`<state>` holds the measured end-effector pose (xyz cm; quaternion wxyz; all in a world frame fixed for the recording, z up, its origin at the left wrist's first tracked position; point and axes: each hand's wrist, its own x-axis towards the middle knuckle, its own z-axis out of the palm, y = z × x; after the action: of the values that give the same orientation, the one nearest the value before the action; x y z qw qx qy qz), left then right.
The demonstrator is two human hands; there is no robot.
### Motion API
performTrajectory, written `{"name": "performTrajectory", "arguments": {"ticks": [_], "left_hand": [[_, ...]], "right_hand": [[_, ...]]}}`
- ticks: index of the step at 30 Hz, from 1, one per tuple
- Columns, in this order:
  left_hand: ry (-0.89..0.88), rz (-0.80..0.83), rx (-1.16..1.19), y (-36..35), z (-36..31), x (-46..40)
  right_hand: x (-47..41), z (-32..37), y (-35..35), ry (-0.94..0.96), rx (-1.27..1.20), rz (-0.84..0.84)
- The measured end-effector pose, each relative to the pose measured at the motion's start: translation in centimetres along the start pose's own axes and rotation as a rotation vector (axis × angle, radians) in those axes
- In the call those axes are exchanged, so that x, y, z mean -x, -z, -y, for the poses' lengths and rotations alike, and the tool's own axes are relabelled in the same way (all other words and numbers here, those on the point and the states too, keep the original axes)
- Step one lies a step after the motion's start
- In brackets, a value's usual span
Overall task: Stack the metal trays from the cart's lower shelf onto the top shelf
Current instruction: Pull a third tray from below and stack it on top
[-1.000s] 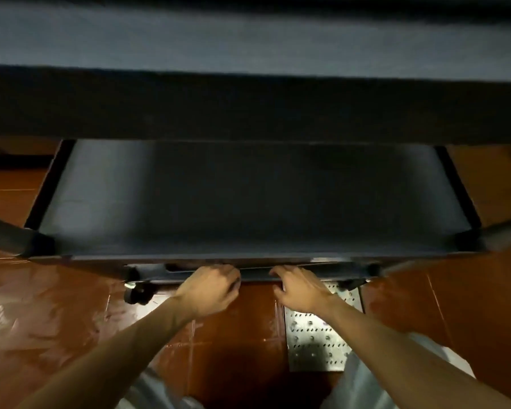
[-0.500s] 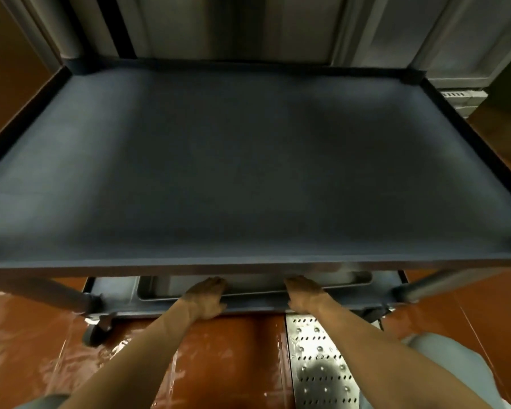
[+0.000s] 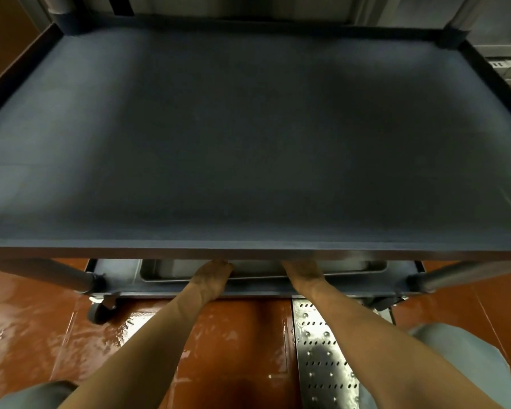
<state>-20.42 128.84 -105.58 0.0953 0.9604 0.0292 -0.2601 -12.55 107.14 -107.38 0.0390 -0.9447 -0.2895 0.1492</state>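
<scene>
The big dark top shelf (image 3: 248, 137) of the cart fills most of the view. Under it, on the lower shelf (image 3: 115, 268), sits a shiny metal tray (image 3: 165, 271). Both arms reach under the top shelf. The left hand (image 3: 211, 274) and the right hand (image 3: 300, 274) rest on the tray's near edge. The fingers are hidden, so I cannot tell if they grip it. The floor (image 3: 239, 349) is red and wet.

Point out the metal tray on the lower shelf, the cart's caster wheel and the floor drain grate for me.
metal tray (image 3: 171, 276): head view, front rim left of the hands.
caster wheel (image 3: 96, 312): head view, dark wheel under the cart's left corner.
floor drain grate (image 3: 325, 364): head view, perforated plate's middle.
</scene>
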Motion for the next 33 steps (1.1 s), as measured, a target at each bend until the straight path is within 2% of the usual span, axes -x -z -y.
{"name": "performTrajectory", "arguments": {"ticks": [4, 6, 8, 13, 18, 27, 33], "left_hand": [[-0.006, -0.017, -0.121, -0.4, -0.6, 0.2], [0.002, -0.036, -0.156, -0.6, -0.6, 0.7], [0.005, -0.063, -0.18, -0.6, -0.5, 1.4], [0.061, -0.132, -0.269, 0.1, -0.2, 4.0], [0.017, -0.059, -0.345, 3.2, -0.4, 7.7], [-0.063, -0.072, -0.235, 9.3, -3.0, 16.5], [-0.057, -0.006, -0.148, 15.5, -4.4, 22.8]], "right_hand": [[0.0, 0.0, 0.1, 0.01, 0.018, -0.033], [0.3, 0.0, 0.6, 0.047, 0.046, 0.024], [1.0, 0.3, 1.3, 0.004, 0.05, 0.15], [3.3, 1.7, 4.1, 0.086, 0.161, 0.149], [7.1, 3.2, 8.5, 0.068, 0.121, 0.203], [14.4, 5.2, 16.8, 0.025, 0.095, 0.141], [18.2, 7.4, 23.3, 0.019, 0.047, 0.169]]}}
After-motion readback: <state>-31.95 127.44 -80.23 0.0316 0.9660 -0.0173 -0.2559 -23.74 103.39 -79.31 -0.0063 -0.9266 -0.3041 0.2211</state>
